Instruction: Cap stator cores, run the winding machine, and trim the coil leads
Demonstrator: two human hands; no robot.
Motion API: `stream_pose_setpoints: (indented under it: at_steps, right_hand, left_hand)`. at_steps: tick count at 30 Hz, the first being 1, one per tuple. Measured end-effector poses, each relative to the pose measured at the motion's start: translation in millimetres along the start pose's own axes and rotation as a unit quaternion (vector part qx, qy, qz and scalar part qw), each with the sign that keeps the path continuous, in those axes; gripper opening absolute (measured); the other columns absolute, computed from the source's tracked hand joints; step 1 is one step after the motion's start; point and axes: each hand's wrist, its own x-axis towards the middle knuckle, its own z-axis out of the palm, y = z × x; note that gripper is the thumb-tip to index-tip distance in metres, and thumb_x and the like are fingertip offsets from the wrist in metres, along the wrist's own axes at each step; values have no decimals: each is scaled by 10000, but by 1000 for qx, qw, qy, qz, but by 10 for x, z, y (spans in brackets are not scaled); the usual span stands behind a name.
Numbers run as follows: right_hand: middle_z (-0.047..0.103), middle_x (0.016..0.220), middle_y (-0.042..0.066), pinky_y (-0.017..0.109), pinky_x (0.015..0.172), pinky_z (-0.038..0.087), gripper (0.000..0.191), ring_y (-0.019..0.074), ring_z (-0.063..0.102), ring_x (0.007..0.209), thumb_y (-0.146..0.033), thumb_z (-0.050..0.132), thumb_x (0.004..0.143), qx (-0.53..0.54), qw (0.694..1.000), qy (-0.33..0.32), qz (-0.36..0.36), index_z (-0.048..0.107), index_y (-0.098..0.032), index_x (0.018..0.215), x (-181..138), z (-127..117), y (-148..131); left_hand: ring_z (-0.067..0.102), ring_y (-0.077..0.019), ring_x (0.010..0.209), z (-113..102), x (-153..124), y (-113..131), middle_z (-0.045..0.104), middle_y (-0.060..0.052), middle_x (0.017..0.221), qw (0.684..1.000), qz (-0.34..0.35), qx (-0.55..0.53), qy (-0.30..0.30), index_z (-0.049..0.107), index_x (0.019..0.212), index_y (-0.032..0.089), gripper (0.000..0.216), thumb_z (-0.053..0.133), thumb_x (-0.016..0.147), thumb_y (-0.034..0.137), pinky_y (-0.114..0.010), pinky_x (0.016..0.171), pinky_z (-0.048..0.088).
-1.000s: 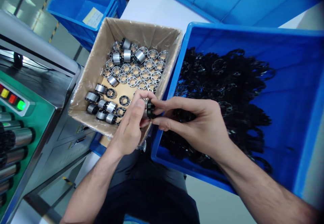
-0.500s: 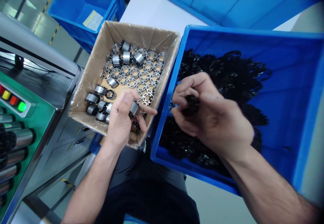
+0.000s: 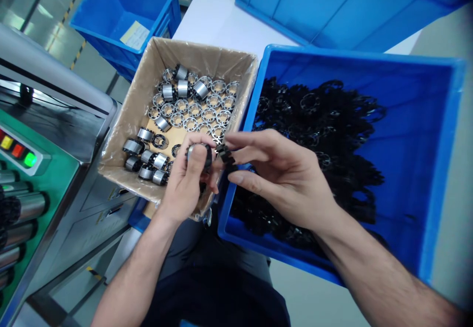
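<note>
Back from over the blue bin (image 3: 406,179), the right hand (image 3: 291,179) pinches a toothed black ring (image 3: 225,156), tilted nearly edge-on, just beside the left hand (image 3: 184,189). That one grips a smooth silver metal cylinder (image 3: 189,153), axis roughly sideways, its notched black end facing the right hand.

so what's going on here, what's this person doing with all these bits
A person is handling small parts with both hands. The left hand holds a metal ring over the box, where more rings lie, some upright, some on their sides. The right hand holds a black part in its fingers, close beside that ring. More black pieces lie heaped in the blue bin.
</note>
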Motion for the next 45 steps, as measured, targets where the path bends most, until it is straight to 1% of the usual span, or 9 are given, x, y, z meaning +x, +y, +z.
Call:
stream_pose_setpoints:
  at_steps: [12, 21, 26, 29, 32, 35, 37, 40, 45]
  right_hand:
    - [781, 1217, 65, 362, 942, 778, 459, 243, 793, 1125, -292, 1118, 895, -119, 988, 71, -65, 966, -362, 1323, -21, 33, 48]
    - [877, 1085, 52, 435, 859, 754, 373, 265, 819, 963, -345, 1122, 898, -144, 984, 67, -80, 986, -367, 1245, -13, 27, 31]
    - [895, 1148, 63, 485, 1000, 761, 330, 296, 858, 1067, -389, 1130, 887, -170, 978, 67, -99, 994, -381, 1188, -20, 68, 74]
    - [898, 1233, 61, 507, 1081, 731, 392, 309, 850, 1148, -367, 1093, 933, -170, 981, 32, -85, 964, -388, 1303, 29, -61, 47]
    - [879, 1356, 104, 552, 1197, 659, 451, 351, 817, 1271, -338, 1049, 966, -273, 954, 115, -47, 917, -328, 1397, 125, -427, 16]
    - [779, 1531, 239, 609, 1331, 514, 553, 439, 701, 1491, -231, 1036, 934, -495, 827, 261, 59, 874, -200, 1462, 200, -878, 84]
    - [624, 1728, 338, 636, 1390, 419, 757, 499, 554, 1660, -212, 1054, 910, -571, 762, 273, 137, 785, -139, 1614, 220, -1105, 194]
    - [519, 1823, 378, 658, 1344, 441, 812, 528, 476, 1702, -257, 1057, 918, -588, 753, 229, 185, 742, -131, 1656, 220, -1280, 377]
    - [699, 1556, 305, 636, 1137, 562, 471, 500, 593, 1480, -265, 1030, 924, -605, 748, 216, 169, 840, -176, 1346, 196, -1386, 550]
  left_hand:
    - [546, -157, 621, -3, -94, -5, 613, 28, 816, 999, -14, 26, -26, 635, 1434, 327, 521, 543, 1222, 794, -299, 588, 486]
    - [439, -161, 616, -11, -110, 0, 494, 20, 776, 998, -5, 51, -41, 707, 1383, 324, 500, 509, 1243, 762, -314, 549, 348]
    - [472, -155, 646, -9, -103, -24, 582, 0, 879, 996, -13, 67, -61, 716, 1451, 320, 497, 564, 1232, 740, -294, 556, 398]
    - [587, -171, 761, -119, -69, 33, 681, -25, 1021, 986, 60, 142, -67, 714, 1470, 299, 401, 700, 1203, 598, -303, 665, 501]
    - [669, -241, 938, -371, -47, 208, 720, -56, 1106, 913, 107, 393, 10, 730, 1340, 259, 267, 762, 1145, 439, -390, 877, 593]
    - [651, -425, 1349, -630, -18, 401, 733, -171, 1395, 754, 97, 649, 40, 744, 1444, 227, 403, 790, 1101, 435, -610, 1201, 575]
    - [568, -483, 1494, -701, 42, 471, 681, -216, 1563, 688, 118, 715, 23, 750, 1541, 222, 501, 795, 1107, 469, -693, 1299, 517]
    - [635, -437, 1388, -613, 223, 469, 769, -166, 1441, 655, 137, 742, -22, 858, 1402, 279, 305, 732, 1146, 387, -656, 1216, 576]
    - [750, -386, 1293, -398, 607, 402, 876, -139, 1235, 573, 57, 807, -130, 915, 1293, 244, 313, 748, 1035, 186, -541, 1142, 627]
